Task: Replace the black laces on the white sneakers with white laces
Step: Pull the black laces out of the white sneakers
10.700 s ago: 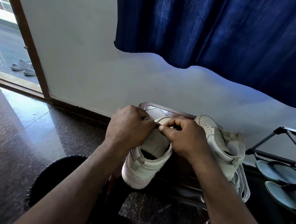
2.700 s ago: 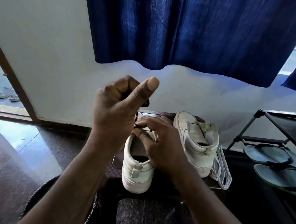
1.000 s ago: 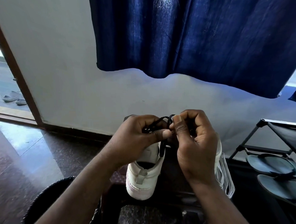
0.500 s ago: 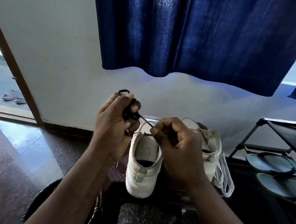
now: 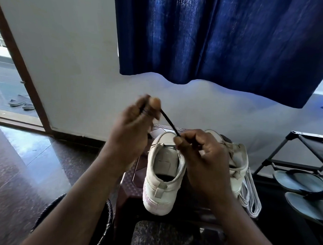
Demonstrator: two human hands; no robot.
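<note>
Here the black lace (image 5: 169, 122) runs taut and slanted between two hands held apart. The left hand (image 5: 133, 128) is raised above the shoe, motion-blurred, with its fingers curled round the upper end; the right hand (image 5: 203, 160) pinches the lower end between thumb and forefinger at the top of the near sneaker (image 5: 164, 186). A thin dark strand also crosses the shoe's tongue just beside that pinch, so the lace seems partly threaded; the eyelets themselves are too small to make out. The sneaker stands heel toward the camera on a small brown stool (image 5: 135, 178), with the second sneaker (image 5: 238, 158) just beside it and the white laces (image 5: 249, 195) folded against that shoe's far side. The lace looks light, limp and thin, likely to slip through a loose grip, so a firm pinch close to the eyelet suits it best. The shoe is probably light enough to lift or tip under the pull, and may want steadying at its collar.
</note>
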